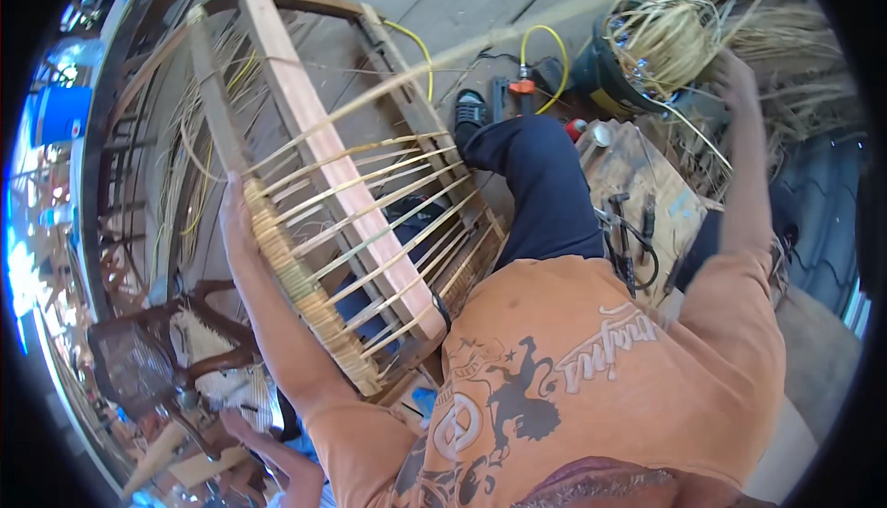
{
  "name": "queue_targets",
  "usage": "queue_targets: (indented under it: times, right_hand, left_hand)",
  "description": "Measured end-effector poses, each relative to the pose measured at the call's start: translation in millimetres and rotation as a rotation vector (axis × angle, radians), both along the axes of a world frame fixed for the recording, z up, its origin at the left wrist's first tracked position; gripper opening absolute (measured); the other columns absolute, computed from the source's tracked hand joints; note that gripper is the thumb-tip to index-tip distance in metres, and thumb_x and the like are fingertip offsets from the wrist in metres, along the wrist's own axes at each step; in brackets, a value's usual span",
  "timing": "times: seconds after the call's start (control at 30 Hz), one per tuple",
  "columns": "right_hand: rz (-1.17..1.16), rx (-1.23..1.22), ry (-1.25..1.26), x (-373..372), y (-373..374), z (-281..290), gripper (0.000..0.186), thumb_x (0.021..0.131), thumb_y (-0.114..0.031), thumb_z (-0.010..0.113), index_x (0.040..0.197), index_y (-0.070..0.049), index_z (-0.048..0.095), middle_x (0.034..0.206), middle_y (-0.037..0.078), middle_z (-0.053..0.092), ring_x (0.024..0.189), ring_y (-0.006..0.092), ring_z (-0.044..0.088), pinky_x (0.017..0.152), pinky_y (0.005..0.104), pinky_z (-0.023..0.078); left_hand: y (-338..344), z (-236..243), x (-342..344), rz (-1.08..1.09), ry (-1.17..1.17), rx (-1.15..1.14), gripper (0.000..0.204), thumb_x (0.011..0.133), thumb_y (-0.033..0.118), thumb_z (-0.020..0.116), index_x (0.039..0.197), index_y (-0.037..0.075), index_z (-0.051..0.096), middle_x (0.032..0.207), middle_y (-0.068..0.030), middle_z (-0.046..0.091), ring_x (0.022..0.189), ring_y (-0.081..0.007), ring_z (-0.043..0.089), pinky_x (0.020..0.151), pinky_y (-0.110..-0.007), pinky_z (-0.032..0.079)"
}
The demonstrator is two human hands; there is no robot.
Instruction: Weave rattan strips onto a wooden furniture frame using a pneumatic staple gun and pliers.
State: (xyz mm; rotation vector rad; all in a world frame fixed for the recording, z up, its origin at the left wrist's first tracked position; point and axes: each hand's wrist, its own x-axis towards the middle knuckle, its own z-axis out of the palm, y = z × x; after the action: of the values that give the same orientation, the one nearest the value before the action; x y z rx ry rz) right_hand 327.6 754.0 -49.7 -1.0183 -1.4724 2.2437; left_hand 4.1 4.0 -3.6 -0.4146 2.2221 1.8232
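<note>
Left hand (236, 217) clasps the wrapped edge of the wooden frame (305, 111), which leans tilted across the person's lap. Pale cane strips (370, 203) run side by side across the frame from that wrapped edge. Right hand (735, 74) reaches well away from the frame, closed on a loose strand at a coil of cane (661, 37). Beside the frame's lower corner, pliers (621, 231) lie on a wooden board (647, 162).

dark wooden chair (148, 351), blue barrel (60, 113), pliers (621, 231) on workbench (637, 162)
</note>
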Motion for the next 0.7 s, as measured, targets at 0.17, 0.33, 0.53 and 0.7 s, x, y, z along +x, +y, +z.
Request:
queue_targets:
  times: [0.17, 0.33, 0.53, 0.7]
  right_hand:
    - [0.112, -0.357, -0.01, -158, -200, -23, 0.011, 0.092, -0.01, 0.042, 0.084, -0.007, 0.049, 0.06, -0.005, 0.039, 0.045, 0.0051, 0.033, 0.038, 0.0191, 0.025]
    - [0.144, -0.529, 0.003, -212, -283, -29, 0.017, 0.093, -0.013, 0.04, 0.078, -0.009, 0.047, 0.061, -0.003, 0.044, 0.047, 0.009, 0.039, 0.044, 0.0278, 0.035]
    - [0.232, -0.207, 0.081, -247, -357, -4, 0.012, 0.09, -0.016, 0.048, 0.086, -0.006, 0.051, 0.058, -0.001, 0.045, 0.043, 0.0092, 0.036, 0.039, 0.0268, 0.031]
    - [0.659, 0.171, 0.274, -318, -487, 26, 0.021, 0.088, -0.021, 0.055, 0.08, -0.002, 0.05, 0.056, 0.003, 0.047, 0.04, 0.0125, 0.045, 0.035, 0.0281, 0.036]
  left_hand:
    - [5, 4, 8, -0.039, -0.047, 0.043, 0.047, 0.089, 0.05, 0.052, 0.105, 0.006, 0.057, 0.08, -0.0069, 0.061, 0.062, -0.018, 0.06, 0.053, -0.032, 0.052]
    - [-20, -8, -5, 0.007, -0.065, 0.059, 0.048, 0.09, 0.049, 0.05, 0.107, 0.004, 0.055, 0.082, -0.007, 0.06, 0.063, -0.0187, 0.059, 0.053, -0.032, 0.051]
    - [-15, 0, 2, -0.057, 0.022, -0.046, 0.032, 0.088, 0.038, 0.056, 0.094, 0.007, 0.058, 0.075, -0.0035, 0.056, 0.058, -0.0128, 0.055, 0.049, -0.027, 0.046]
    - [-20, -7, -16, -0.071, -0.088, 0.069, 0.033, 0.086, 0.037, 0.061, 0.084, 0.004, 0.06, 0.067, -0.005, 0.058, 0.053, -0.0151, 0.057, 0.047, -0.029, 0.048]
